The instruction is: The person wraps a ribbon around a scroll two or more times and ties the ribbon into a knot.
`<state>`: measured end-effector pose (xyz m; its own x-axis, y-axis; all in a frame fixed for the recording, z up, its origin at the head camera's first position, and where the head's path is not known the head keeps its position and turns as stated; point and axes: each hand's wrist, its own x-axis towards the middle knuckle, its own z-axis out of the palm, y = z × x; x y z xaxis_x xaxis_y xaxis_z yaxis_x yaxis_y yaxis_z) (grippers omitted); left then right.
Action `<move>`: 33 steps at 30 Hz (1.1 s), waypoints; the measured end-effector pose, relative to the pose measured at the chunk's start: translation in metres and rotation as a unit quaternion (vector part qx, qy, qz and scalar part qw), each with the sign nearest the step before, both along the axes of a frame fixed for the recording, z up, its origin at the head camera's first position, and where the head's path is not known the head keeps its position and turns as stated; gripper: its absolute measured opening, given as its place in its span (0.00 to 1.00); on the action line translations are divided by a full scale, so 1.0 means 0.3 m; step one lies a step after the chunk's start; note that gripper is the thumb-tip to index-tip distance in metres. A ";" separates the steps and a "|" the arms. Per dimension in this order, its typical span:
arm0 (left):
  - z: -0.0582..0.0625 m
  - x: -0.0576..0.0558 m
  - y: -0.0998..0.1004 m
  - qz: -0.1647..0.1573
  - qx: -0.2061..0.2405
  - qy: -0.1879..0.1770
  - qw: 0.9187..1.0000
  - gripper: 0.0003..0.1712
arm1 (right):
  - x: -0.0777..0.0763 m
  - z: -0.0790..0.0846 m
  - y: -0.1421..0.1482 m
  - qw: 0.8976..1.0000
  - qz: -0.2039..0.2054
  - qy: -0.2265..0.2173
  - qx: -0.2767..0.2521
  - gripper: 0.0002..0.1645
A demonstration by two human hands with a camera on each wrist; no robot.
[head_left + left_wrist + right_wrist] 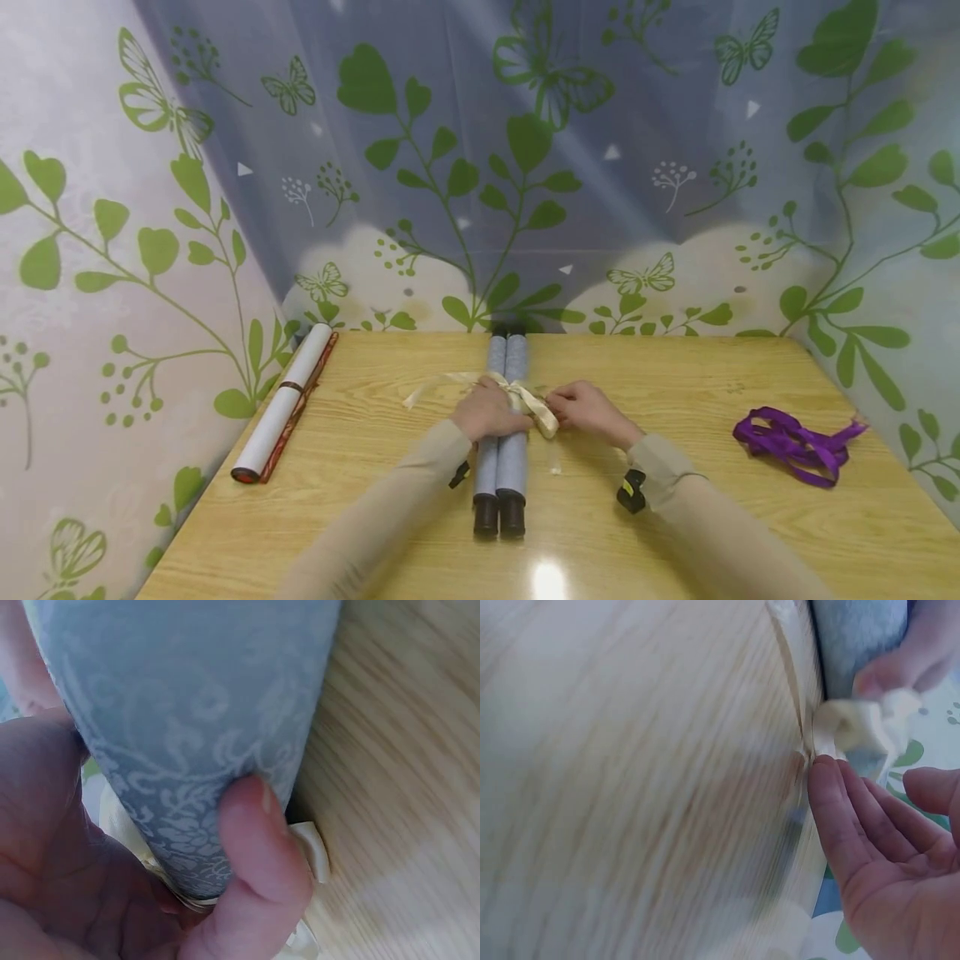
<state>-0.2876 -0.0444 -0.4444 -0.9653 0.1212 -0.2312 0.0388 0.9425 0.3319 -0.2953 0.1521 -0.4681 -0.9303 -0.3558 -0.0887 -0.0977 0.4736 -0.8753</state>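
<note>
Two rolled scrolls (512, 467) in pale blue patterned cloth lie side by side at the table's middle, their dark knobs facing the near edge. A cream ribbon (538, 410) circles them, with a loop hanging right and a tail stretching left. My left hand (489, 412) grips across the scrolls beside the ribbon; in the left wrist view its thumb (259, 847) presses the patterned cloth. To the right, my right hand (594, 414) is at the ribbon's loop. The right wrist view shows its fingers (836, 806) extended, fingertips at the ribbon, thumb apart.
Another rolled scroll (281, 417), white with a red edge and a dark tie, lies at the table's left side. A bunched purple ribbon (795, 446) lies on the right. Patterned curtain (465, 167) hangs behind the wooden table (645, 533).
</note>
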 end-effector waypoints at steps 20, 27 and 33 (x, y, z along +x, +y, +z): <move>0.001 -0.022 -0.249 0.031 0.023 -0.044 0.998 0.62 | 0.002 0.033 0.103 0.986 -0.038 0.097 0.128 0.22; 0.014 -0.015 -0.307 0.021 0.012 -0.048 0.999 0.64 | 0.012 0.027 0.131 0.970 -0.075 0.146 0.176 0.28; 0.026 -0.020 -0.355 0.025 0.007 -0.058 0.998 0.63 | 0.016 0.036 0.162 0.965 -0.088 0.135 0.207 0.31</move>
